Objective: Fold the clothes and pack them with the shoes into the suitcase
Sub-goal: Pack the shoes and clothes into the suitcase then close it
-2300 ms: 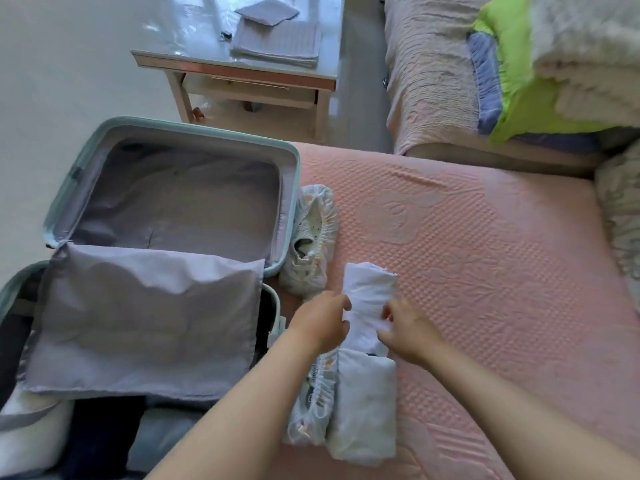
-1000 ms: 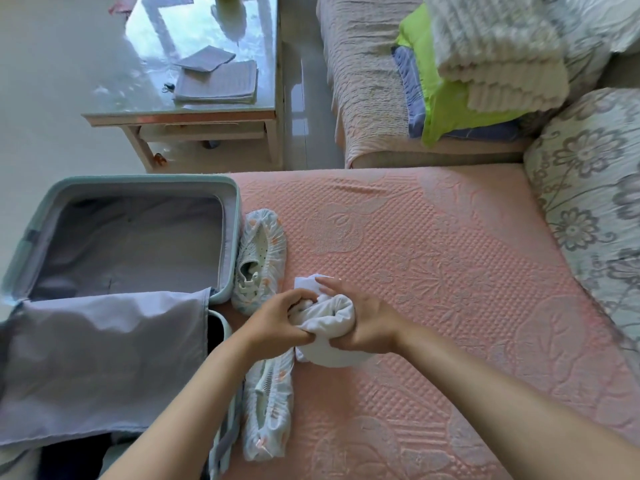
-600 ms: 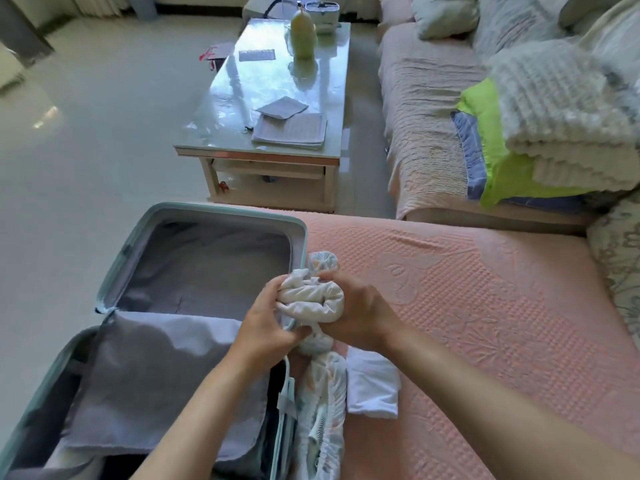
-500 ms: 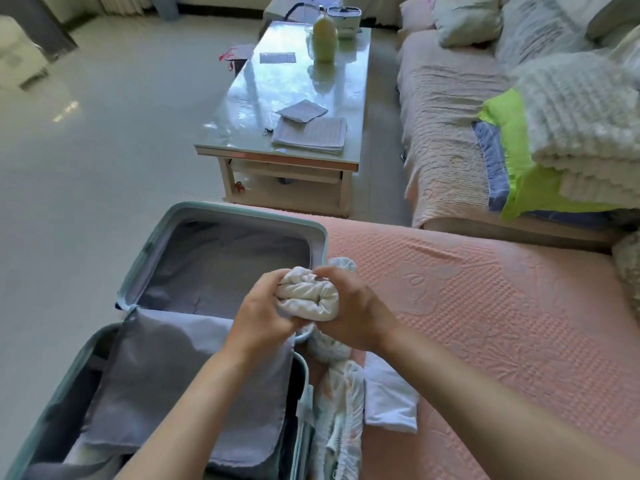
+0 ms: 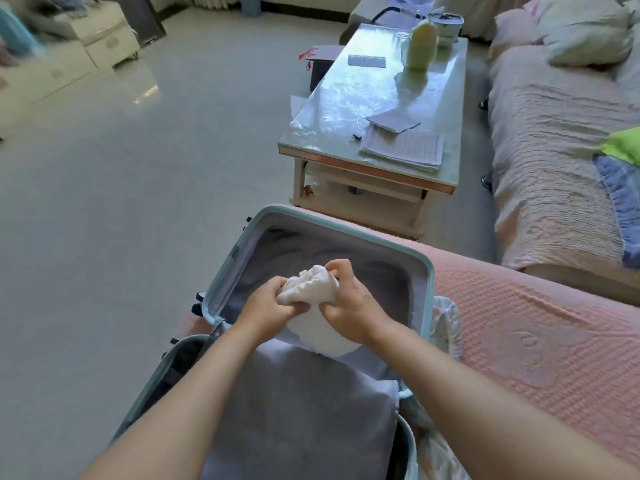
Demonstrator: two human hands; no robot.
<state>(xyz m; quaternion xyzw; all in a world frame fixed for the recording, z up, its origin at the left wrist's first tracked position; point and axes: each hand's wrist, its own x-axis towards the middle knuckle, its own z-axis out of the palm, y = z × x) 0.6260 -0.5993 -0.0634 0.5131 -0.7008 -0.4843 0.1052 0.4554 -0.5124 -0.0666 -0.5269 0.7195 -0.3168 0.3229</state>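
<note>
- Both hands have carried the rolled white garment [image 5: 313, 292] from the bed to above the open suitcase [image 5: 427, 292]
- left hand [image 5: 266, 308] and right hand [image 5: 349, 311] clutch it tightly from either side

Far half of mint-green hard-shell suitcase [image 5: 428, 292]: open from above, grey lining exposed. Near half blocked by grey fabric divider flap [image 5: 304, 410]. Right rim hugged outside by patterned cloth shoe cover [image 5: 446, 320]. Beyond the far rim stands glass-topped counter [image 5: 381, 88].

Both hands, left [image 5: 268, 308] and right [image 5: 349, 315], gripped a rolled white garment [image 5: 311, 292] above the open suitcase [image 5: 424, 268] beside the pink bed [image 5: 536, 327].
</note>
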